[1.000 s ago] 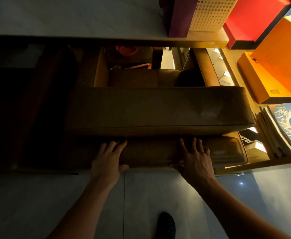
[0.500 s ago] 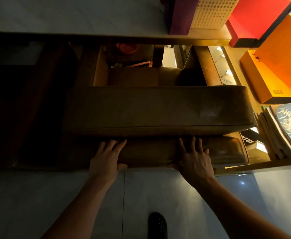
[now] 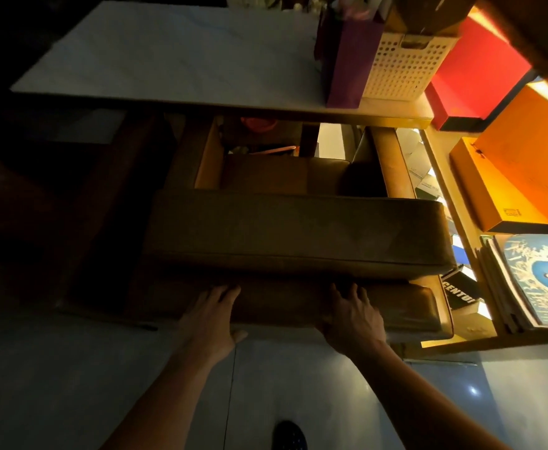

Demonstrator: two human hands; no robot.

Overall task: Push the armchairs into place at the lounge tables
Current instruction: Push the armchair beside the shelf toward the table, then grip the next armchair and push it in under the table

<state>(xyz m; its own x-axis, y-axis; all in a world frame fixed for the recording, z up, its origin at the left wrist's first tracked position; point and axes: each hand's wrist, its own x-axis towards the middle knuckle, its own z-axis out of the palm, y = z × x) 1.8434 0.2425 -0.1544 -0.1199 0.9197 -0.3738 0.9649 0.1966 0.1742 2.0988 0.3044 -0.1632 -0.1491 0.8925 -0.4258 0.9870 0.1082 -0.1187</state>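
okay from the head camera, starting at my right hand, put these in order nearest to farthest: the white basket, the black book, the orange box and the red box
From the right hand:
1. Black book, just right of the hand, beside the armchair.
2. Orange box, up and to the right, on the shelf.
3. White basket, on the table's far right end.
4. Red box, right of the basket.

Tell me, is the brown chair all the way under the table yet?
Almost. Done: the brown armchair already has the front of its seat tucked under the white table. In hand: the left hand and right hand press flat against its back. Left: maybe a last small push, since most of the seat is not under the table. Only this one chair shows, so I can't tell about others.
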